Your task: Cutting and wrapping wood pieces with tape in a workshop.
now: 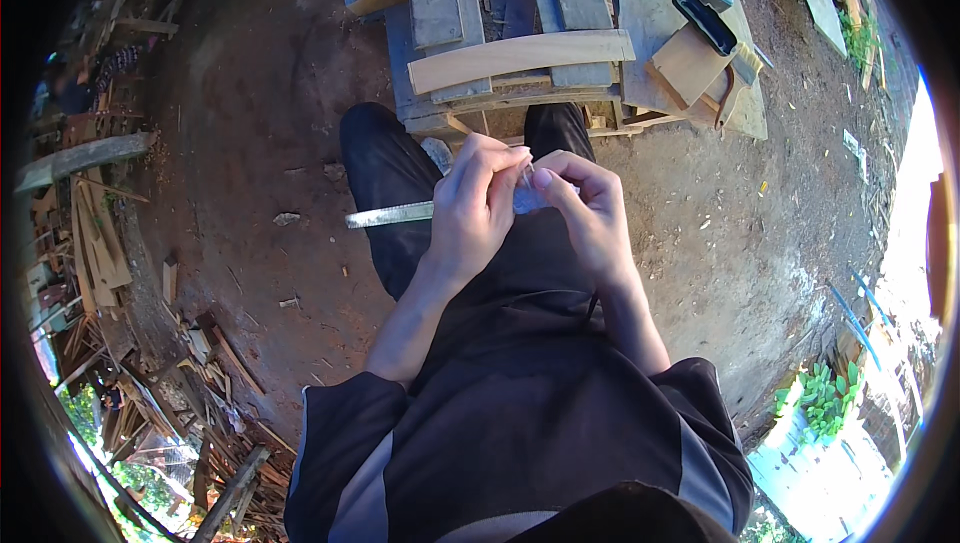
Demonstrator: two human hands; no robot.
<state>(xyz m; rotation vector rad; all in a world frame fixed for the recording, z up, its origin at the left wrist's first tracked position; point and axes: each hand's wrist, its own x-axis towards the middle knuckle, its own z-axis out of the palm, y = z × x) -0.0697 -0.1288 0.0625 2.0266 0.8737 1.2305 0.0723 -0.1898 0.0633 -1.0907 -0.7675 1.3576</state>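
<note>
Head cam: L hand (pixel 468 208) & R hand (pixel 592 205) pinch small bluish pc (pixel 529 200) betw. fingertips, over lap (pixel 515 278); partly hidden by fingers, outline unclear. Pale strip (pixel 388 215) passes behind L hand, one end hidden; can't tell if gripped.

Left hand (pixel 472 201) and right hand (pixel 592 203) close together, fingertips (pixel 521 156) pinched, both forearms (pixel 408 325) angled inward
</note>
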